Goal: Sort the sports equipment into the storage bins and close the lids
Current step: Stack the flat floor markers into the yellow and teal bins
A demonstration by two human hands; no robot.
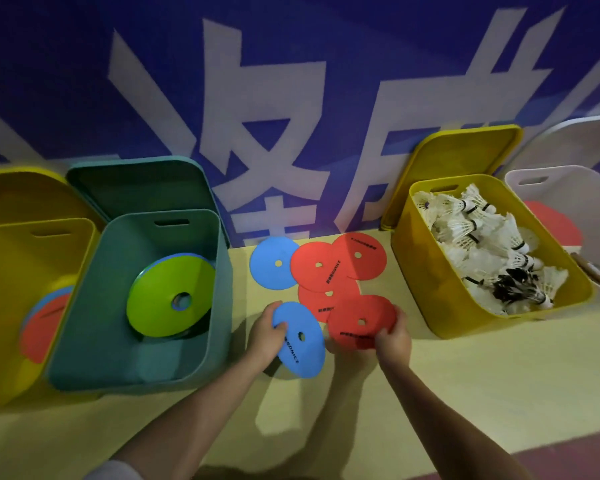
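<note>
Flat round marker discs lie on the yellow floor between the bins. My left hand (pixel 265 336) grips a blue disc (pixel 300 341) by its left edge, lifted and tilted. My right hand (pixel 392 337) pinches a red disc (pixel 359 322) at its lower right edge. Behind them lie three more red discs (pixel 321 266) overlapping, and another blue disc (pixel 274 263). The open teal bin (pixel 222 292) on the left holds a green disc (pixel 168 294) on top of others. A yellow bin (pixel 0 299) at far left holds red and blue discs.
On the right, an open yellow bin (pixel 420 271) is full of white shuttlecocks (pixel 482 244). A white bin (pixel 568 195) beyond it holds something red. All lids lean open against the blue banner wall (pixel 291 98). Bare floor lies in front.
</note>
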